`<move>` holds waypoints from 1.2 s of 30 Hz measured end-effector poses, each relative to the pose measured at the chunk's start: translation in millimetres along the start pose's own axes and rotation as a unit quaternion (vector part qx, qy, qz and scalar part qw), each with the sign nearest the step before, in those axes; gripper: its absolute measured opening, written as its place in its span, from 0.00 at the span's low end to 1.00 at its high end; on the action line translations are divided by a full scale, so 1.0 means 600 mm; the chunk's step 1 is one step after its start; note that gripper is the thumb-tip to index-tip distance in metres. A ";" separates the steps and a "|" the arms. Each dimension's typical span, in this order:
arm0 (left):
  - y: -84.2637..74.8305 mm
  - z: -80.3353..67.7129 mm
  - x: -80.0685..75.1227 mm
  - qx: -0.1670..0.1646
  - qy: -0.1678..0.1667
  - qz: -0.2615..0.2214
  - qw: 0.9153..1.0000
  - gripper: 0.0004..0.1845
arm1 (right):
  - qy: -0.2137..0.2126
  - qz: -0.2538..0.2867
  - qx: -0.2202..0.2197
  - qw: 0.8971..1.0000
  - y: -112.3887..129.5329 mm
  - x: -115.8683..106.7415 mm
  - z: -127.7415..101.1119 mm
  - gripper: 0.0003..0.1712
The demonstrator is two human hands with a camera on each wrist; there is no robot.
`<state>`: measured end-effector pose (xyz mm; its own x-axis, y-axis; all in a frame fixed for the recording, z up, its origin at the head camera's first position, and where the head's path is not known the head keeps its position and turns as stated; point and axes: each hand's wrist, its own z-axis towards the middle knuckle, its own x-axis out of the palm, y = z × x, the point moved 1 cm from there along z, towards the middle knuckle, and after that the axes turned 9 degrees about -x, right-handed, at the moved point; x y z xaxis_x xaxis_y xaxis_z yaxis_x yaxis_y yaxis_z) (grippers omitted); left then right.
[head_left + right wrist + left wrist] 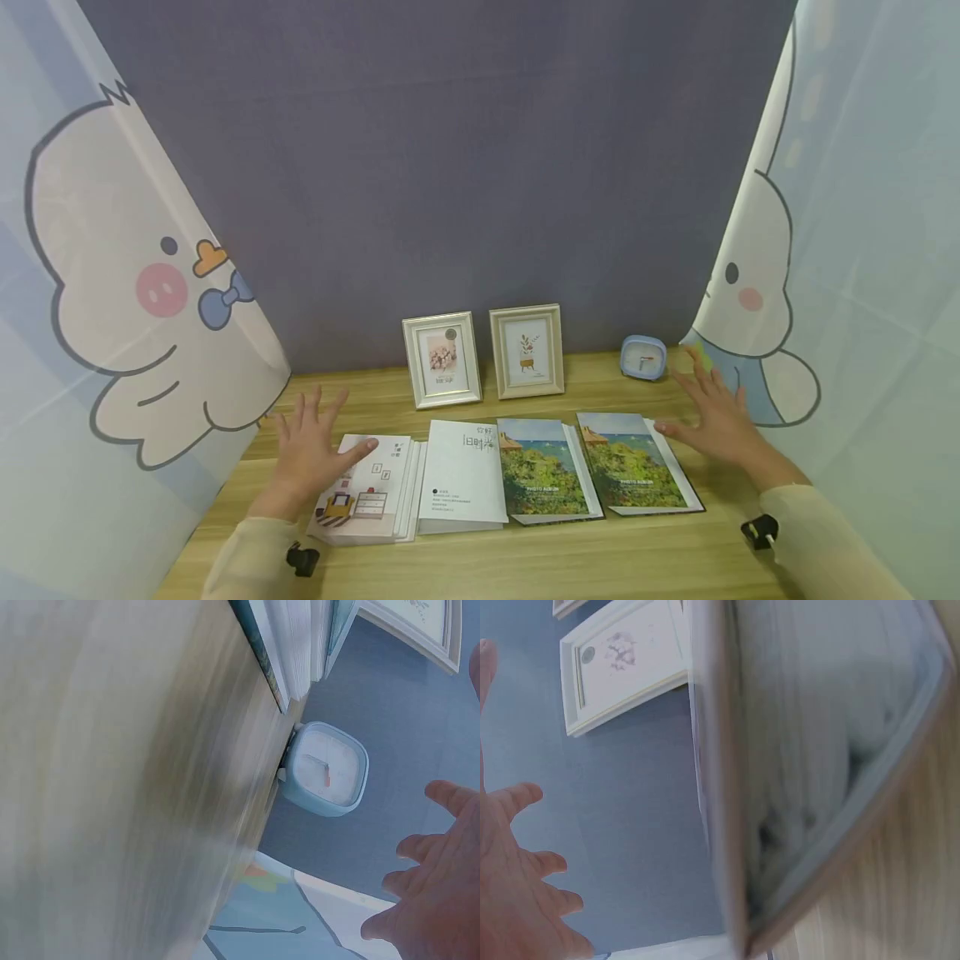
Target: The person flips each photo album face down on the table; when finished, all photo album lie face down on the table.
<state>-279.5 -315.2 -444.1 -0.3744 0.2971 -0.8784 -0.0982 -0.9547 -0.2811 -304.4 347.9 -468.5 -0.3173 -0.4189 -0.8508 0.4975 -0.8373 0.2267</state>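
Both hands spread flat, grip wide & holding nothing: left hand (307, 454) prob. touching pink album (365, 492), right hand (716, 425) beside landscape album (637, 467) on bench (570, 558).

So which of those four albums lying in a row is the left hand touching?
The leftmost album, with the drawn room on its cover; the left hand has its thumb on it, while the other three lie untouched.
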 end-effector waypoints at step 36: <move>-0.116 -0.059 0.024 0.044 0.013 -0.128 0.991 0.52 | 0.070 0.099 0.005 0.993 0.077 0.007 -0.055 0.54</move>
<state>-245.2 -243.8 -450.6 -0.3038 0.5284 -0.7928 -0.2662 -0.8461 -0.4619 -255.8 318.9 -477.3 -0.0984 -0.5224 -0.8470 0.5313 -0.7473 0.3992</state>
